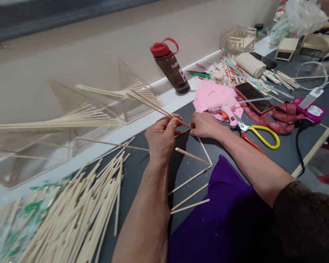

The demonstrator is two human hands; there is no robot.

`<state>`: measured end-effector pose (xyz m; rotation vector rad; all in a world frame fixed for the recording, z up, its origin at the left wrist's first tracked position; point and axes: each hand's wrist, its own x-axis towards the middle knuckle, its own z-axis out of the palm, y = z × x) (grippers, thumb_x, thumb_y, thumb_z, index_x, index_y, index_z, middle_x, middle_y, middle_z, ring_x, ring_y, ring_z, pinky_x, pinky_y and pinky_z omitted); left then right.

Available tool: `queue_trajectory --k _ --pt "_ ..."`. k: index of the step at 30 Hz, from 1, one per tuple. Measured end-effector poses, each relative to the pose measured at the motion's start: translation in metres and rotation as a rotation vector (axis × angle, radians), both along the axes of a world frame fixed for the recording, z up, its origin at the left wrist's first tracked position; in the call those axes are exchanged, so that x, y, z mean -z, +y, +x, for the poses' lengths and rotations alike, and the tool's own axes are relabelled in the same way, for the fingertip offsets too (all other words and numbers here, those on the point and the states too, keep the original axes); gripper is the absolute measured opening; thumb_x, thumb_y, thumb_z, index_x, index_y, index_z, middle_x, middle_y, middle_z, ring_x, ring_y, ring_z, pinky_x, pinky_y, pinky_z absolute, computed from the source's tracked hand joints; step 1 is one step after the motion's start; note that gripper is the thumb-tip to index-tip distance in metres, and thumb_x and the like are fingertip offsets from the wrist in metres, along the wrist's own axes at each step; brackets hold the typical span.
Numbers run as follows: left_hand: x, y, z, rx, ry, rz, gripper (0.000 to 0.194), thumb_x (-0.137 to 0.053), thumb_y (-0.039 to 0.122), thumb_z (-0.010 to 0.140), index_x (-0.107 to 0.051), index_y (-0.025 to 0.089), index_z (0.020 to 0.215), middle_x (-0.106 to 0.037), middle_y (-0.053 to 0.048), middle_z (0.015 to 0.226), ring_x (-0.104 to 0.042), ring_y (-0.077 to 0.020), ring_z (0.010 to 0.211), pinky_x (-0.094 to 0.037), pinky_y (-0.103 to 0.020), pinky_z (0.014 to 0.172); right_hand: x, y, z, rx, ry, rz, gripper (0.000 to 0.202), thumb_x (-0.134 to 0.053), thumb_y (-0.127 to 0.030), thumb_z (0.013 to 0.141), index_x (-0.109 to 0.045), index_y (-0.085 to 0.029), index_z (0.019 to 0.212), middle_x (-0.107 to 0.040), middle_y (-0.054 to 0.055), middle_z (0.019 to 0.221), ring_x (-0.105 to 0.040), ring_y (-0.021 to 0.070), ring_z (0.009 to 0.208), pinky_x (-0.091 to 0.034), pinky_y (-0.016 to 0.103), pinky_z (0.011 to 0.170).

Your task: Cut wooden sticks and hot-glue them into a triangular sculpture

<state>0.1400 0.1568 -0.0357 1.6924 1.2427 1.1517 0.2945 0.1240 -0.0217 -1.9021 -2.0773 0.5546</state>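
And the sticks (153, 104) slant up, pinched in the left hand (161, 137), fingers closed! The right hand (205, 125) bends its fingers at their lower end, grip hidden, can't tell. Frame (190, 180) just below the fingers, glue gun (230, 115) and scissors (263, 137) to their right, bottle (172, 69) beyond, pile (79, 212) off left.

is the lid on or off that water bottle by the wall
On: the red lid covers the top of the water bottle, with its loop sticking out to one side.
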Motion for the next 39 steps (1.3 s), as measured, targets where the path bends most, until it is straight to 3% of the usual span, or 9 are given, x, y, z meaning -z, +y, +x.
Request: queue_trajectory --k 9,39 --pt "0.003 0.001 0.001 -0.022 -0.008 0.002 0.032 -0.064 0.044 0.081 -0.075 0.017 0.094 -0.077 -0.007 0.091 -0.074 -0.0197 0.082 -0.057 -0.023 0.056 0.005 -0.004 -0.011 0.073 -0.048 0.040 0.027 -0.052 -0.016 0.094 -0.074 -0.014 0.109 -0.073 0.013 0.124 -0.068 0.0281 0.115 -0.054 0.034 0.087" --pt "0.004 -0.001 0.002 -0.022 -0.010 0.002 0.029 -0.062 0.039 0.084 -0.075 0.016 0.096 -0.077 -0.007 0.096 -0.075 -0.0201 0.086 -0.056 -0.022 0.056 0.007 -0.005 -0.016 0.091 -0.053 0.086 0.026 -0.052 -0.014 0.093 -0.073 -0.012 0.109 -0.072 0.016 0.124 -0.068 0.0309 0.115 -0.056 0.038 0.088"
